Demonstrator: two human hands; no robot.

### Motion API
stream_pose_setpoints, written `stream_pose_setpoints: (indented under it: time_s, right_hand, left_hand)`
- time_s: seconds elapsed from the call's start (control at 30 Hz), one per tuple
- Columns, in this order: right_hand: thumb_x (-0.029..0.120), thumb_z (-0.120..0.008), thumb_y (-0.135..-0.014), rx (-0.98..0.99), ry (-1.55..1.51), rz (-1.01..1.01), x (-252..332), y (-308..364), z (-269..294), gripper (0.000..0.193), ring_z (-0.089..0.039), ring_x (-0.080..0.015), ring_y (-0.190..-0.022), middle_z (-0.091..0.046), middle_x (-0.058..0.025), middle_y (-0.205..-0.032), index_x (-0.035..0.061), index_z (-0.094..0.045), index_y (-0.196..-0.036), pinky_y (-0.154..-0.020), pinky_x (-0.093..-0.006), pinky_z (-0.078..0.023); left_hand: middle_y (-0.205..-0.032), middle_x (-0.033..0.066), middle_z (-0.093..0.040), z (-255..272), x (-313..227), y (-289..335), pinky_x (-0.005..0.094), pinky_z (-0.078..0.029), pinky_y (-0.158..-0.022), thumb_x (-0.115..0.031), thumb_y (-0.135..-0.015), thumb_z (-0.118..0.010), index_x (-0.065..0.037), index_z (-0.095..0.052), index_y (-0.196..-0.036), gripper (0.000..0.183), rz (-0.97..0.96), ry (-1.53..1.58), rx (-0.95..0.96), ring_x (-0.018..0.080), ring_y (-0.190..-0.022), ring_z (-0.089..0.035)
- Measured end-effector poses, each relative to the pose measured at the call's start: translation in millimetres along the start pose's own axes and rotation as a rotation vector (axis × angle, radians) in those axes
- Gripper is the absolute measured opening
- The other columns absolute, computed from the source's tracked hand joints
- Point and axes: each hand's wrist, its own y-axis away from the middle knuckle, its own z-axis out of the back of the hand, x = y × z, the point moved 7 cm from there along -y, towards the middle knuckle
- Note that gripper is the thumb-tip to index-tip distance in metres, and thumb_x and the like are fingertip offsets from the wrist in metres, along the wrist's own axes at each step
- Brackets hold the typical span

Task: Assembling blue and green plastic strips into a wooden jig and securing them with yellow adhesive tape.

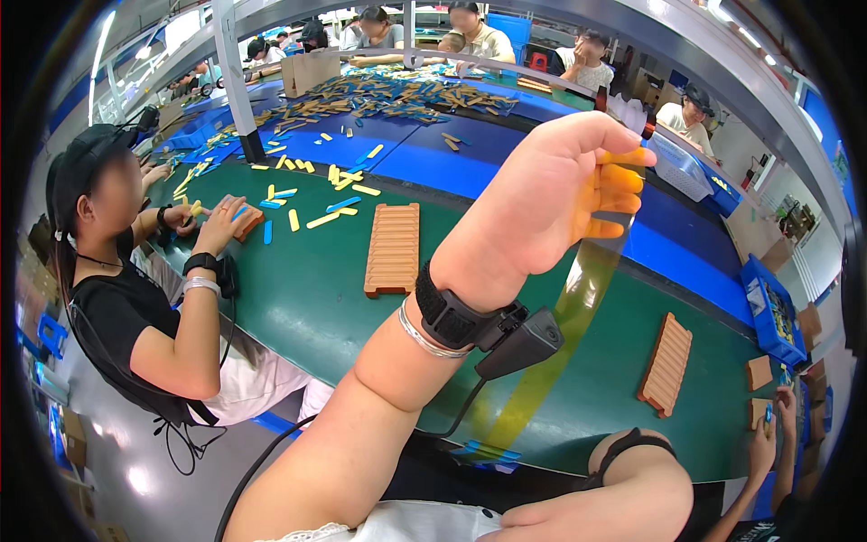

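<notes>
My left hand (569, 194) is raised over the green worktable (325, 316), palm turned partly toward me. Its fingers are loosely bent and apart, with orange-yellow colour on them and nothing visible between them. Beyond the thumb is a clear, whitish object that I cannot make out. A black strap with a small black device (524, 343) and a silver bangle circle this wrist. To the left of the forearm lies a brown ridged tray (393, 248); another ridged tray (666, 363) lies to the right. My right arm (623, 506) is folded low in front, a dark strap at its wrist; its fingers are hidden.
A co-worker (117, 262) at the left handles strips over a brown block. Loose yellow and blue strips (343, 181) lie nearby, with a large pile (379, 95) beyond. Another person's hands (772, 425) work at far right, beside a blue bin (768, 312). A metal post (233, 81) rises at left.
</notes>
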Motion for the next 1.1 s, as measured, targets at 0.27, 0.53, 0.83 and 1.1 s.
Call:
stream_pose_setpoints:
  time_s: [0.27, 0.53, 0.83, 1.1]
  right_hand:
    - [0.027, -0.064, -0.066, 0.214, 0.201, -0.062, -79, -213, -14, 0.033, -0.057, -0.0323, -0.090, -0.060, -0.0168, -0.096, 0.0002, -0.062, -0.086, -0.074, -0.0410, -0.045]
    - [0.015, -0.064, -0.079, -0.023, 0.137, 0.016, -69, -228, 24, 0.016, -0.069, -0.0279, -0.069, -0.070, -0.0139, -0.080, -0.0006, -0.067, -0.074, -0.061, -0.0344, -0.052]
    - [0.008, -0.058, -0.086, 0.042, 0.053, 0.027, -70, -225, 24, 0.016, -0.071, -0.0252, -0.072, -0.070, -0.0163, -0.082, -0.0026, -0.065, -0.076, -0.067, -0.0326, -0.054]
    - [0.007, -0.061, -0.079, 0.012, 0.017, 0.048, -70, -230, 21, 0.012, -0.069, -0.0292, -0.069, -0.070, -0.0200, -0.085, -0.0039, -0.065, -0.077, -0.059, -0.0351, -0.052]
  left_hand:
    - [-0.106, 0.0135, -0.068, -15, 9, -5, 0.0415, -0.052, -0.082, -0.022, -0.096, -0.051, -0.003, -0.061, -0.115, 0.028, -0.044, -0.013, 0.035, 0.0232, -0.089, -0.066]
    - [-0.122, 0.0183, -0.063, -16, 4, 0, 0.0452, -0.056, -0.079, -0.008, -0.100, -0.047, -0.008, -0.056, -0.115, 0.017, -0.110, -0.003, -0.043, 0.0272, -0.090, -0.066]
    - [-0.120, 0.0180, -0.063, -15, 1, -2, 0.0451, -0.055, -0.078, -0.006, -0.099, -0.044, -0.007, -0.056, -0.115, 0.019, -0.098, -0.025, -0.047, 0.0269, -0.089, -0.065]
    - [-0.117, 0.0159, -0.065, -12, 3, -2, 0.0445, -0.055, -0.077, -0.009, -0.098, -0.045, -0.009, -0.058, -0.113, 0.019, -0.086, 0.005, -0.072, 0.0271, -0.085, -0.065]
